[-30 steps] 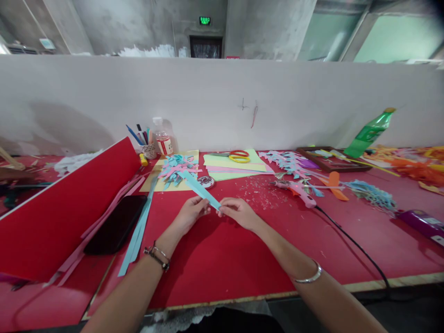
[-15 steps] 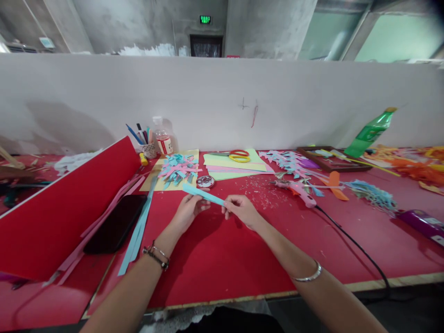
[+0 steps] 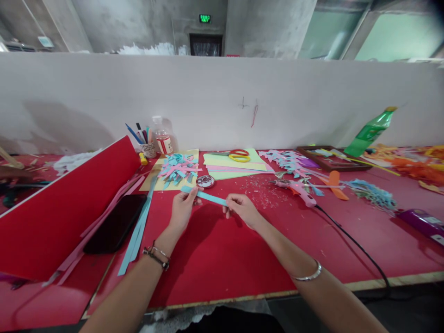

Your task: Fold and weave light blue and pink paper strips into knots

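A blue paper strip [image 3: 212, 199] was above the middle of the red surface [image 3: 225, 268], slanting slightly down to the right. The fingers of the left hand [image 3: 183, 209] pinched it near its left end, and the fingers of the right hand [image 3: 243, 211] gripped its right end. Just beyond the strip lay a small round disc [image 3: 205, 181]. Farther off to the left, a pile of pink and blue paper pieces [image 3: 178, 167] sat on a yellow sheet [image 3: 158, 187]; straight ahead, scissors [image 3: 229, 154] rested on a stack of coloured paper [image 3: 222, 161]. To the right was a pink glue gun [image 3: 304, 194], its black cord [image 3: 347, 235] running to the near edge. On the near left, longer blue strips [image 3: 138, 239] lay beside a black phone [image 3: 116, 224]. A pen cup [image 3: 149, 150] and a clear bottle [image 3: 163, 138] stood far left, a green bottle [image 3: 369, 134] far right.
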The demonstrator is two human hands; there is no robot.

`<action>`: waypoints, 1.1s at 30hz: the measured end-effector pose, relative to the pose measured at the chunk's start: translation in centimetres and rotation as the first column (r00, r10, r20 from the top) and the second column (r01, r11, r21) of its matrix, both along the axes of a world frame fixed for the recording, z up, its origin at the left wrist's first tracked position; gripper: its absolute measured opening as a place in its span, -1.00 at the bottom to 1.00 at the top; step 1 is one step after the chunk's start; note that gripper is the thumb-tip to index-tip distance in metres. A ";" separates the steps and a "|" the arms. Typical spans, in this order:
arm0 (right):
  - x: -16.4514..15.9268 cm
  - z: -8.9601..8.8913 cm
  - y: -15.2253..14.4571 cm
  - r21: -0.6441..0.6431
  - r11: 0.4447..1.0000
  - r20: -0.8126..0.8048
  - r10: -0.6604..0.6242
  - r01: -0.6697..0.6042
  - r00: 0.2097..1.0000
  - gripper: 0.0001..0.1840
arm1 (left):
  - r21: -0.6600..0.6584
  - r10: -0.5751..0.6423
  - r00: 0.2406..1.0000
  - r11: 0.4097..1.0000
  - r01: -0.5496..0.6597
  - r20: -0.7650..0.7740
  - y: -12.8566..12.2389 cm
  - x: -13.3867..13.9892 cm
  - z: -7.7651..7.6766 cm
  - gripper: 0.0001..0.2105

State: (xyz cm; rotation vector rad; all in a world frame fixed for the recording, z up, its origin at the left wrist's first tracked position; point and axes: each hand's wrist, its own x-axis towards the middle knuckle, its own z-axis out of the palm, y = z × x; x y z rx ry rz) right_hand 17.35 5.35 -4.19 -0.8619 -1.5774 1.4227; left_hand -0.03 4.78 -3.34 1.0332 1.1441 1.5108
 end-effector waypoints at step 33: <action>0.2 0.9 -0.3 0.254 0.966 0.354 -0.129 0.038 0.926 -0.75 | 0.031 -0.072 0.988 0.997 0.077 -0.134 -0.3 0.3 0.4 -0.71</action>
